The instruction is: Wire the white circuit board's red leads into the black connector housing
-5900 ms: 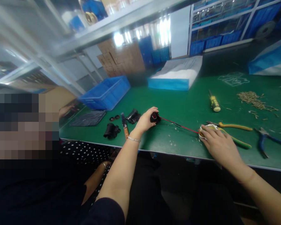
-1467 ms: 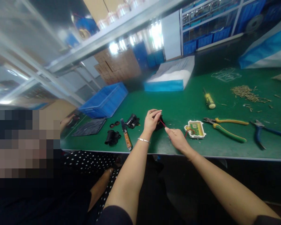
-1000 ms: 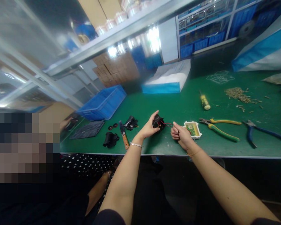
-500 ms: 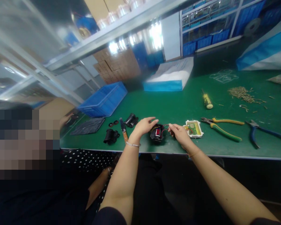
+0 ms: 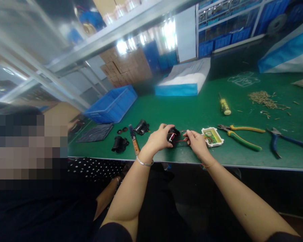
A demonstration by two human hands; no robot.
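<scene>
Black plastic housing (image 5: 173,135) held in half-curled left hand (image 5: 159,139).
Pinching thin red wires (image 5: 181,141) in nearly closed right hand (image 5: 197,144).

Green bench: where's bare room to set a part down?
Beyond the left hand and right hand is a wide free patch, bordered by the blue bin, the white-and-blue bag and the yellow screwdriver. Crowded: left, with the knife and two black housings; right, with the white case and yellow-green pliers.
</scene>
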